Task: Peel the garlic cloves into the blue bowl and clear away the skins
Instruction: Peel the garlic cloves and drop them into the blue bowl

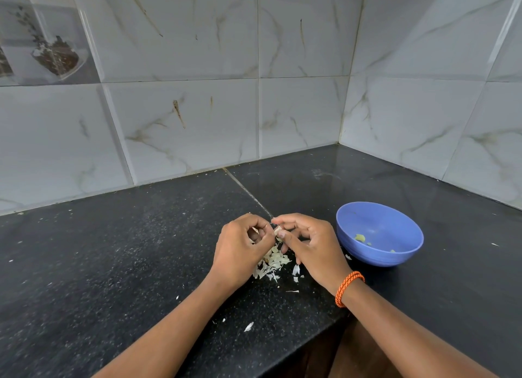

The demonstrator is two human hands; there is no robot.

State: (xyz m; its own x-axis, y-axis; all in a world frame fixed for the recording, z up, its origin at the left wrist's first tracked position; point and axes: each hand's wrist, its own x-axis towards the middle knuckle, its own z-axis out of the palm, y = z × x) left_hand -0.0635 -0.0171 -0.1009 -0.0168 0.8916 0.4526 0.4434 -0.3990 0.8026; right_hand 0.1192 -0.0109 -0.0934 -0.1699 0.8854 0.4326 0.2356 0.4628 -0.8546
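Observation:
Both hands meet above the black counter, left of the blue bowl (395,253). My right hand (310,245) pinches a small garlic clove (278,232) between thumb and fingers. My left hand (240,247) has its fingers curled at the clove's left side, with a bit of pale skin (255,230) showing among them. A pile of papery garlic skins (272,262) lies on the counter right under the hands. Inside the bowl sit a peeled clove (360,238) and a few small bits.
The black granite counter (113,264) runs into a tiled corner at the back and right. Loose skin flakes are scattered around, one near the front edge (248,327). The counter's front edge drops off at the lower right. An orange band (348,287) circles my right wrist.

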